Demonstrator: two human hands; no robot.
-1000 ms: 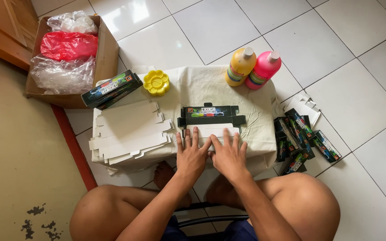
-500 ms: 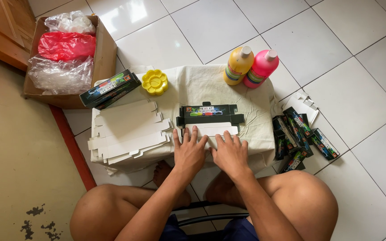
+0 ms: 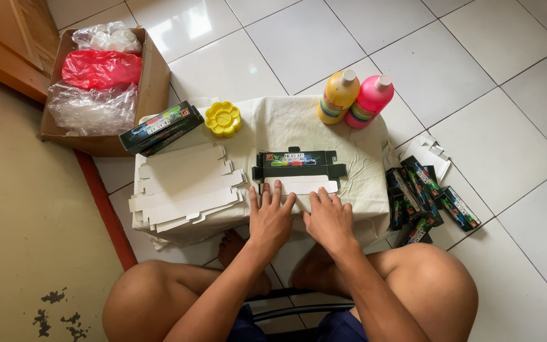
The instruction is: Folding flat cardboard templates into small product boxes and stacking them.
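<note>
Little has shifted since the earlier frames: both hands remain pressed on the flat box blank (image 3: 299, 172), fingers only slightly re-spread.

From the head view, the left hand (image 3: 270, 218) and right hand (image 3: 329, 220) lie palm-down side by side at the near edge of the cloth-covered desk (image 3: 286, 123), fingers extended and flat, gripping nothing, their tips resting on the blank's white lower flap. That blank lies unfolded at the desk's middle, its dark printed panel turned up, not yet formed into a box. Left of it sits a stack of white blanks (image 3: 185, 187), apparently yet to be folded. A folded dark box (image 3: 159, 126) rests at the far left corner, more finished boxes (image 3: 425, 196) lie heaped on the floor at the right, so the work looks partway through.
</note>
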